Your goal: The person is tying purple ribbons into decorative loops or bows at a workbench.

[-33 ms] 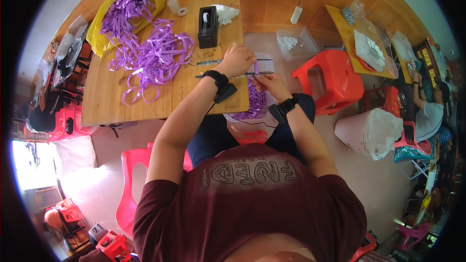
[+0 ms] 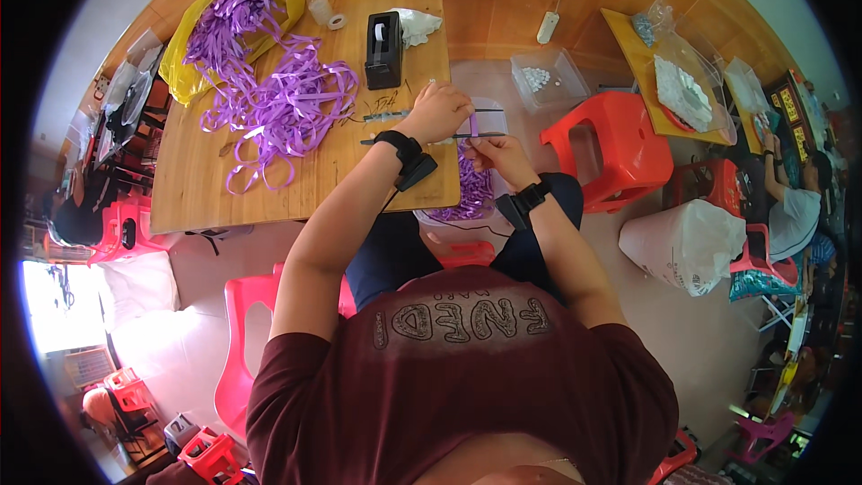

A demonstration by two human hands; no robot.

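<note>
A short stretch of purple ribbon (image 2: 474, 126) spans two thin dark rods that jut past the table's right edge. At its far end, the curled fingers of my left hand (image 2: 438, 113) close on the ribbon by the far rod. My right hand (image 2: 505, 158) pinches its near end with thumb and finger, beside the near rod. Below my hands, a pale plastic bin (image 2: 499, 117) holds many short purple ribbon pieces (image 2: 469, 190). To the left, a loose heap of purple ribbon (image 2: 292, 108) lies on the wooden table (image 2: 202, 184), trailing from a yellow bag (image 2: 180, 45).
A black tape dispenser (image 2: 384, 58) and a tape roll (image 2: 338, 22) stand on the table's far part. Right of me are a red stool (image 2: 620, 148), a clear box with white pieces (image 2: 561, 81) and a white sack (image 2: 687, 247). Another person (image 2: 795, 216) sits far right.
</note>
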